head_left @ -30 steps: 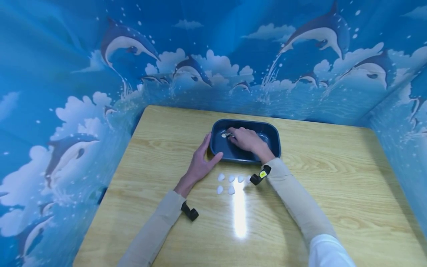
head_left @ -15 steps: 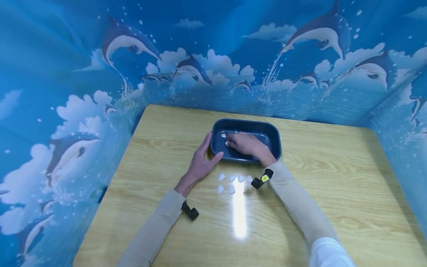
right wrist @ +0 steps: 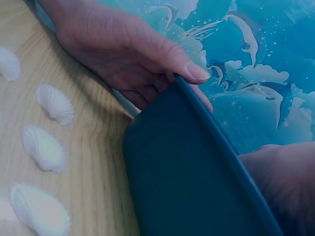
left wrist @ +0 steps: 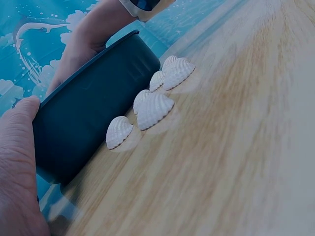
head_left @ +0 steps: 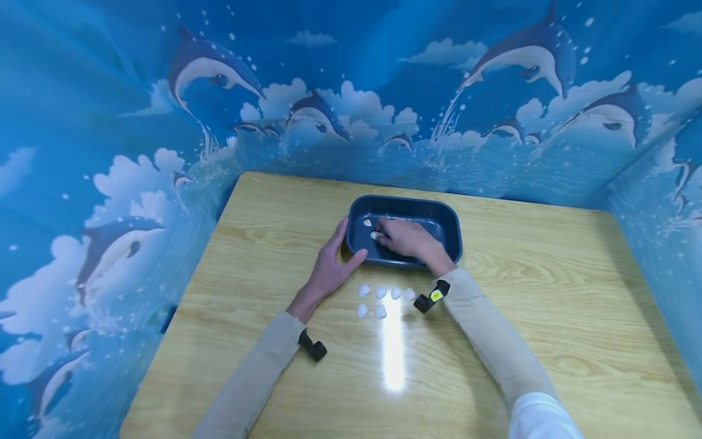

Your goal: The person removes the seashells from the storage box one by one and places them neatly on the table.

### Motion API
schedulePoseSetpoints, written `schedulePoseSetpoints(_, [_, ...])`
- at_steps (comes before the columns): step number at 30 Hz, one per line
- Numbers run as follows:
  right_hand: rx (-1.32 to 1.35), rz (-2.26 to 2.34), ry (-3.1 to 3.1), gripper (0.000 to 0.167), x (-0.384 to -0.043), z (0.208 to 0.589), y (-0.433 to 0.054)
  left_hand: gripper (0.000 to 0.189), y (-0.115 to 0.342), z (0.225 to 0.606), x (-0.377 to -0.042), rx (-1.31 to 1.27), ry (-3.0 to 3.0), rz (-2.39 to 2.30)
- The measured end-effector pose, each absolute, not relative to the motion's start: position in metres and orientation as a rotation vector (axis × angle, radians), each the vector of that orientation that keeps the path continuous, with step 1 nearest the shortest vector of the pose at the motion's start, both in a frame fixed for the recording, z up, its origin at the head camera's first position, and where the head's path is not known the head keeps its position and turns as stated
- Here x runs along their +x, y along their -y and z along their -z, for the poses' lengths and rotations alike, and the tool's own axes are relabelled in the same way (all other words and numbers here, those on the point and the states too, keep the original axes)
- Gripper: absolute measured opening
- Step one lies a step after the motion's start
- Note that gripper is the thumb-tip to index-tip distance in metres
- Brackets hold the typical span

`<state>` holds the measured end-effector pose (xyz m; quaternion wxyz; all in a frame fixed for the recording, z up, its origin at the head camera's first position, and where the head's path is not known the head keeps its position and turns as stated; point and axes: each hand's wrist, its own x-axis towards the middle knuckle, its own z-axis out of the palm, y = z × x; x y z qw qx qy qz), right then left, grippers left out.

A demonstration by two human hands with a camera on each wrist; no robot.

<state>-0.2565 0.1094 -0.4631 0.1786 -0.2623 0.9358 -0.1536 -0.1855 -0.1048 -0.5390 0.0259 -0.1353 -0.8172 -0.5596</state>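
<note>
A dark blue plastic tub [head_left: 403, 264] sits on the table. My left hand [head_left: 328, 268] holds its left end, the thumb at the front rim and the fingers along the side. In the right wrist view, the left hand [right wrist: 133, 54] has its thumb over the rim at a corner. My right hand [head_left: 404, 236] reaches down into the tub. Its fingertips pinch a small white seashell [head_left: 375, 235] near the tub's floor. Another white seashell [head_left: 367, 223] lies just beyond. In both wrist views the tub's wall hides the right fingertips.
Several white ribbed seashells [head_left: 381, 312] lie in two rows on the wooden table [head_left: 548, 292] in front of the tub. They stand close to its near wall in the left wrist view. A dolphin-printed backdrop [head_left: 351, 122] rises behind and beside the table.
My right hand has shifted slightly toward me inside the tub. The seashell at its fingertips has moved nearer, apart from the other one. The left hand stays in place.
</note>
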Motion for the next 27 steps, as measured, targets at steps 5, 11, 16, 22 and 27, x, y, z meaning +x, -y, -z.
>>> schedulePoseSetpoints(5, [-0.81,0.43,-2.669,0.03,-0.2562,0.4674,-0.1095,0.085,0.1047,0.5383,-0.185,-0.425,2.526,1.737])
schedulePoseSetpoints(11, [-0.901,0.509,-2.601,0.031,-0.2551,0.467,-0.113,0.085,0.1046,0.5378,-0.1844,-0.416,2.539,1.735])
schedulePoseSetpoints(16, [-0.892,0.535,-2.603,0.034,-0.2548,0.4666,-0.1139,0.085,0.1048,0.5376,-0.1842,-0.414,2.537,1.734])
schedulePoseSetpoints(22, [-0.859,0.53,-2.599,0.034,-0.2541,0.4671,-0.1161,0.085,0.1049,0.5382,-0.1843,-0.415,2.53,1.734])
schedulePoseSetpoints(27, [-0.833,0.523,-2.614,0.034,-0.2545,0.4665,-0.1181,0.085,0.1041,0.5379,-0.1846,-0.418,2.522,1.734])
